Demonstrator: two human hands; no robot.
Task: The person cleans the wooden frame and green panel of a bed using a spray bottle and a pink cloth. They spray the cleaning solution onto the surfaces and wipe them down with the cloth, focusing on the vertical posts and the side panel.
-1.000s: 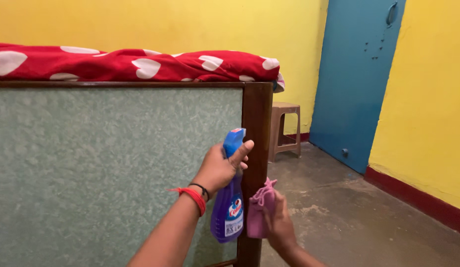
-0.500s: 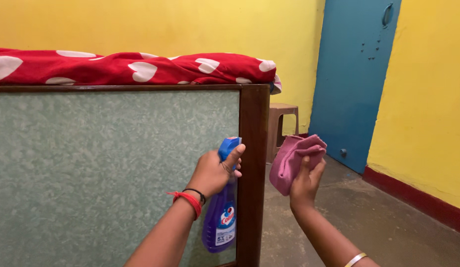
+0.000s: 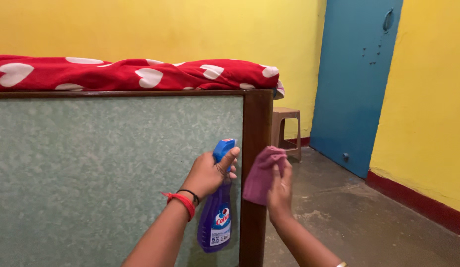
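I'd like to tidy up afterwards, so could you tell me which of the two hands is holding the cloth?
The right hand holds the pink cloth against the dark wooden post; the left hand grips the blue spray bottle.

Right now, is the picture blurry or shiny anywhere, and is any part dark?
Head view: mostly sharp, the left hand and its spray bottle are clear; the right hand with the pink cloth is slightly soft. Head view: warm, even light on the yellow wall, no strong glare. Head view: the floor looks dimmer, with only soft shadows.
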